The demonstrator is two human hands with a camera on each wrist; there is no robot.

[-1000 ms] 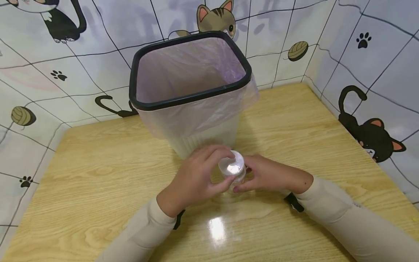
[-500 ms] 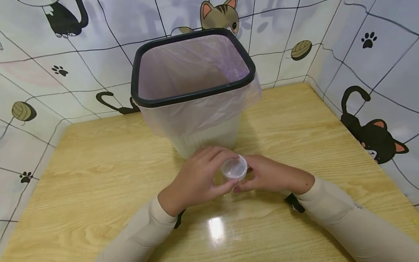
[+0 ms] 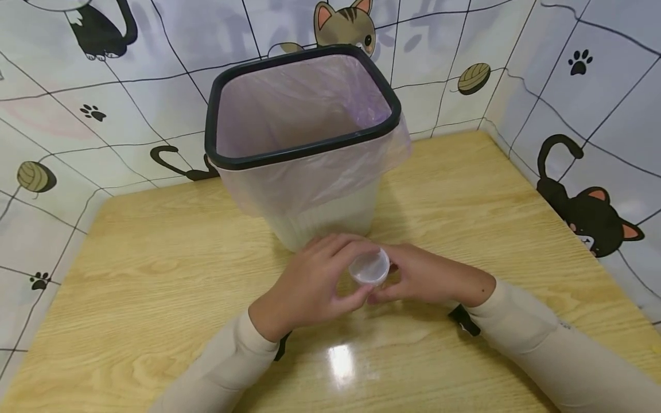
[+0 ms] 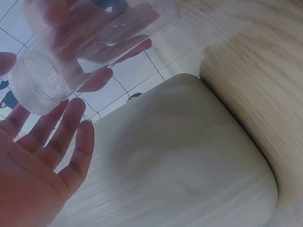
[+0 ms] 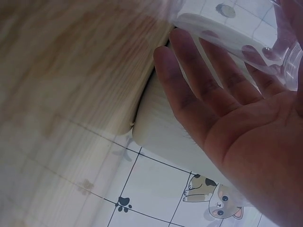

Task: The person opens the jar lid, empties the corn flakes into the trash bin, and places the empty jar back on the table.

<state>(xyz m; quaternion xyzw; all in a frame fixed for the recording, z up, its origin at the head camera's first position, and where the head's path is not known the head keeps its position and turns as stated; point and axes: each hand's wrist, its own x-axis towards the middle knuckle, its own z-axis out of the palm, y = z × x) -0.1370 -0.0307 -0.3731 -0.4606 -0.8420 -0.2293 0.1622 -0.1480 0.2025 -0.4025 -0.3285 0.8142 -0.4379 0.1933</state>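
Observation:
Low in front of the bin, both hands are on a clear, see-through bottle (image 4: 90,45). Its round, pale translucent cap (image 3: 369,267) faces up in the head view. My left hand (image 3: 315,281) grips the cap by its edge, thumb on the near side and fingers on the far side. Lower down, my right hand (image 3: 415,275) holds the bottle's body from the right, fingers wrapped round it. Through the clear wall in the left wrist view, the right fingers (image 4: 118,49) show. Most of the body is hidden by the hands in the head view.
A cream waste bin (image 3: 330,212) with a black rim (image 3: 310,152) and a pinkish bag liner (image 3: 310,183) stands just behind the hands. The wood-grain table (image 3: 181,275) meets cat-patterned tiled walls (image 3: 439,34) at the back and sides.
The bright glare on the cap's top is gone, and the cap sits slightly farther right and tilted differently. The left fingers and thumb have shifted a little along its edge.

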